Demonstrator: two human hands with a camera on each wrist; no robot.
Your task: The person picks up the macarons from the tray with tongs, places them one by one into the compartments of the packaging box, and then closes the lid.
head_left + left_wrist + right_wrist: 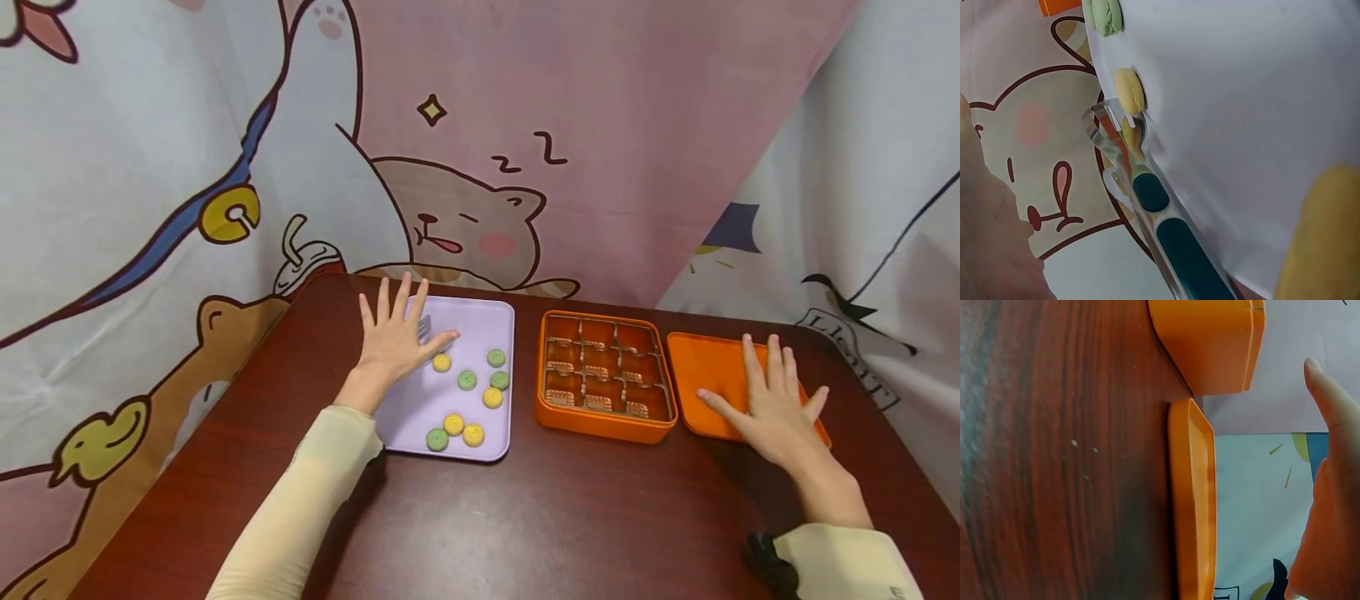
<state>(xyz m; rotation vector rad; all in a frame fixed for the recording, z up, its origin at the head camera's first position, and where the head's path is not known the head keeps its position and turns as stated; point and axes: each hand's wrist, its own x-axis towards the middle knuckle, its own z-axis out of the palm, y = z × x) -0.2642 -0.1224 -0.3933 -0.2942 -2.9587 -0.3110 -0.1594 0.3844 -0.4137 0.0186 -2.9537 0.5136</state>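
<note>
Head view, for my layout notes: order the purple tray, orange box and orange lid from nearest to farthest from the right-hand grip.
1. Orange lid: partly hidden behind the right-hand grip.
2. Orange box: left of the lid.
3. Purple tray: farther left, beyond the box.

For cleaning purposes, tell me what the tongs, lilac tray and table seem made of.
Tongs: probably shiny metal, judging by reflections; teal grips look matte, rubber or plastic. Lilac tray: likely smooth plastic, evenly coloured, rounded corners. Table: glossy highlight, streaky grain; wood or laminate, can't tell.
</note>
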